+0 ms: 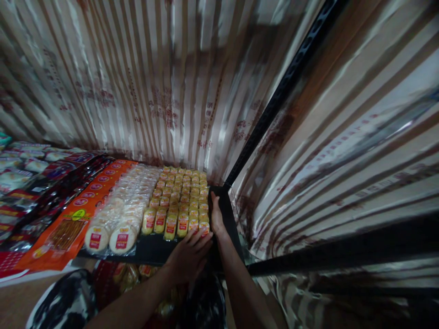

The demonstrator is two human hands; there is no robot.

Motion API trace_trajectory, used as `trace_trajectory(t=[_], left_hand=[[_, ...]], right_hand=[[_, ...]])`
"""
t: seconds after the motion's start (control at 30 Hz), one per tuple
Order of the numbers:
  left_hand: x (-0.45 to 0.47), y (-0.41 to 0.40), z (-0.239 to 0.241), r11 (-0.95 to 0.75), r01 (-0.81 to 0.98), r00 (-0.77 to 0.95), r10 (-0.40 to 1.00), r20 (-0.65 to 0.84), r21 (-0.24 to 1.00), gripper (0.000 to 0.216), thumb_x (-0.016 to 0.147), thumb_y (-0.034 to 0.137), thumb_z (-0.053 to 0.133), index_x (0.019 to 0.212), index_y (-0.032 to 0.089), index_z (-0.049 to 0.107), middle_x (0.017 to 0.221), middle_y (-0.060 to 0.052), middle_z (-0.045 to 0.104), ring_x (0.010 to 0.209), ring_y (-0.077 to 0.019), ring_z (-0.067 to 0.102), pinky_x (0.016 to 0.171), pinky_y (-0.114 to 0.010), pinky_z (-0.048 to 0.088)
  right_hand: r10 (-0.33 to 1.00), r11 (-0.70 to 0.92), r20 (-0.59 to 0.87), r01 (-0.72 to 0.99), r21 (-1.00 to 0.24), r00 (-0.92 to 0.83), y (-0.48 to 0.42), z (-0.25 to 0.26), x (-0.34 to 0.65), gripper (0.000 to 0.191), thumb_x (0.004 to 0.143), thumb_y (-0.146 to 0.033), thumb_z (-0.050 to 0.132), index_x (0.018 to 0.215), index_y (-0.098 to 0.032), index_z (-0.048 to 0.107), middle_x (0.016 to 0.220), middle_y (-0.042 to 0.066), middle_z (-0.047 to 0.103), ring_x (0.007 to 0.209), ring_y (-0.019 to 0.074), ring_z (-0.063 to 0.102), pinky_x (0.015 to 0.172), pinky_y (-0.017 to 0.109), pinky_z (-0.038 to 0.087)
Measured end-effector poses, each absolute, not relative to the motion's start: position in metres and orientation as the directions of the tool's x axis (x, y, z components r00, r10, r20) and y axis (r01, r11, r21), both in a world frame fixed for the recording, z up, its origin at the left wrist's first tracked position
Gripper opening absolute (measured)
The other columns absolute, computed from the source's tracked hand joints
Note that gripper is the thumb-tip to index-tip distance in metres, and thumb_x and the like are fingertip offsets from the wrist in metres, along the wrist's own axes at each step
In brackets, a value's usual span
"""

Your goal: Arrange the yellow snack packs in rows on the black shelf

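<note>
My left hand (188,256) lies flat with fingers stretched out, its fingertips touching the front packs of small yellow snack packets (180,201) standing in rows on a dark shelf (151,250). My right hand (216,214) reaches along the right side of those rows, fingers straight and pressed against the outermost column. Neither hand grips anything that I can see.
Rows of round white cakes in clear wrap (120,214) sit left of the yellow packets. Further left lie orange flat packs (73,219) and dark red packs (41,192). Striped wrapped cartons (154,82) form the back and right walls. A black shelf post (274,105) rises diagonally.
</note>
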State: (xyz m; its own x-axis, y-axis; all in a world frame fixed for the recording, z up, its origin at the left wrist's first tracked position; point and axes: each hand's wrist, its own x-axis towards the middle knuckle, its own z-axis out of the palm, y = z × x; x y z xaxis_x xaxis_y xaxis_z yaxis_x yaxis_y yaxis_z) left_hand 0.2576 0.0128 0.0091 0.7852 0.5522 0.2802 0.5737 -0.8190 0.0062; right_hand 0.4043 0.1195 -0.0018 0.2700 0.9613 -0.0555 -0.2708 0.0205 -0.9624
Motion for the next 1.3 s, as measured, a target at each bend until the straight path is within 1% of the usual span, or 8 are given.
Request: trace_trajectory(t=[0.1,0.3,0.43,0.63,0.8,0.97,1.1,1.3], left_hand=[[0.258,0.013,0.01,-0.819,0.574,0.785,0.553,0.28,0.008,0.05,0.091,0.042,0.03,0.136,0.02,0.035,0.148,0.0,0.027,0.137,-0.0232,0.015,0.111,-0.041,0.007],[0.258,0.014,0.007,-0.823,0.568,0.791,0.551,0.265,0.015,0.053,0.09,0.043,0.031,0.137,0.02,0.034,0.147,-0.001,0.03,0.137,-0.0238,0.014,0.111,-0.043,0.006],[0.259,0.014,0.004,-0.818,0.575,0.786,0.559,0.264,0.02,0.053,0.089,0.044,0.032,0.137,0.019,0.034,0.145,-0.002,0.033,0.136,-0.0237,0.016,0.111,-0.043,0.005],[0.259,0.013,0.007,-0.81,0.586,0.78,0.567,0.264,0.008,0.051,0.09,0.043,0.031,0.135,0.02,0.036,0.146,-0.001,0.031,0.136,-0.024,0.019,0.111,-0.043,0.005],[0.257,0.012,0.011,-0.815,0.579,0.785,0.562,0.261,0.013,0.05,0.091,0.041,0.028,0.136,0.019,0.035,0.148,-0.003,0.027,0.137,-0.0247,0.017,0.111,-0.044,0.008],[0.257,0.013,0.008,-0.821,0.57,0.783,0.553,0.283,0.029,0.05,0.091,0.041,0.031,0.134,0.016,0.037,0.147,-0.007,0.028,0.137,-0.0254,0.017,0.112,-0.043,0.007],[0.257,0.013,0.002,-0.818,0.573,0.77,0.554,0.316,0.038,0.051,0.089,0.043,0.035,0.13,0.013,0.041,0.144,-0.012,0.033,0.137,-0.0265,0.019,0.112,-0.043,0.01],[0.256,0.01,0.003,-0.82,0.572,0.754,0.537,0.377,0.025,0.049,0.087,0.037,0.04,0.131,0.015,0.04,0.141,-0.012,0.038,0.136,-0.0252,0.023,0.112,-0.044,0.012]], right_hand=[[0.951,-0.023,-0.118,-0.314,-0.949,0.285,0.108,-0.005,0.408,0.069,0.079,-0.07,0.03,0.134,-0.03,0.041,0.145,-0.002,0.031,0.132,0.0191,0.033,0.109,0.039,0.025],[0.989,-0.034,-0.073,-0.286,-0.958,0.129,0.08,0.0,0.403,0.063,0.081,-0.068,0.032,0.128,-0.03,0.049,0.135,-0.001,0.048,0.13,0.0186,0.037,0.108,0.038,0.028],[0.994,-0.062,-0.081,-0.248,-0.967,0.067,0.078,0.01,0.399,0.059,0.081,-0.067,0.034,0.125,-0.032,0.051,0.134,-0.003,0.049,0.129,0.0192,0.039,0.11,0.038,0.026],[0.974,0.042,-0.011,-0.229,-0.973,0.228,0.076,0.006,0.401,0.06,0.08,-0.065,0.04,0.125,-0.028,0.052,0.137,-0.001,0.045,0.132,0.0181,0.032,0.112,0.037,0.022],[0.93,0.059,-0.004,-0.16,-0.985,0.367,0.056,0.005,0.403,0.06,0.08,-0.064,0.04,0.119,-0.023,0.058,0.134,0.003,0.049,0.124,0.0208,0.044,0.108,0.038,0.027],[0.951,0.019,-0.001,-0.062,-0.998,0.309,0.035,0.006,0.399,0.054,0.082,-0.06,0.038,0.113,-0.022,0.062,0.123,0.005,0.059,0.115,0.0217,0.051,0.102,0.038,0.036],[0.948,0.07,0.103,0.117,-0.991,0.302,0.031,0.003,0.398,0.044,0.08,-0.05,0.05,0.113,-0.024,0.062,0.126,0.004,0.056,0.118,0.0201,0.048,0.107,0.037,0.03],[0.94,0.064,0.118,0.174,-0.983,0.321,0.024,0.002,0.401,0.053,0.074,-0.045,0.058,0.12,-0.018,0.057,0.126,0.009,0.056,0.116,0.0221,0.05,0.103,0.04,0.036]])
